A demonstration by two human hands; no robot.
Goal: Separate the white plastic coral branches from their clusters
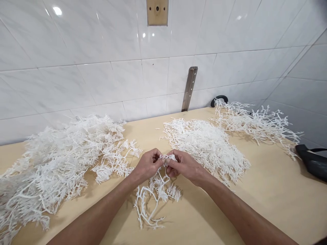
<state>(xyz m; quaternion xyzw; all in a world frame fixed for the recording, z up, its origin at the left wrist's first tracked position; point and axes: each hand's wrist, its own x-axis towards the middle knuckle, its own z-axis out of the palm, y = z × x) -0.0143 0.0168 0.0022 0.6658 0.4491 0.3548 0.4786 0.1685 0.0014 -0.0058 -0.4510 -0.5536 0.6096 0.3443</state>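
Observation:
Close together at the middle of the table, my left hand [149, 164] and my right hand [182, 165] both pinch one white branching plastic sprig [161, 185]. Its thin stems hang below my fingers, with feathery tips and a bare curved stem [146, 207] lying toward me. A large heap of white feathery sprigs [66, 153] spreads to the left of my left hand. Beyond my right hand lies a pile of short white plastic pieces [201, 143]. My fingertips partly hide the spot they grip.
Bare branched white stems [255, 122] lie at the back right, near a black ring-shaped handle [219, 100]. Another black object [313, 161] sits at the right edge. A metal strip [189, 89] leans against the tiled wall [102, 81] behind the table [276, 194].

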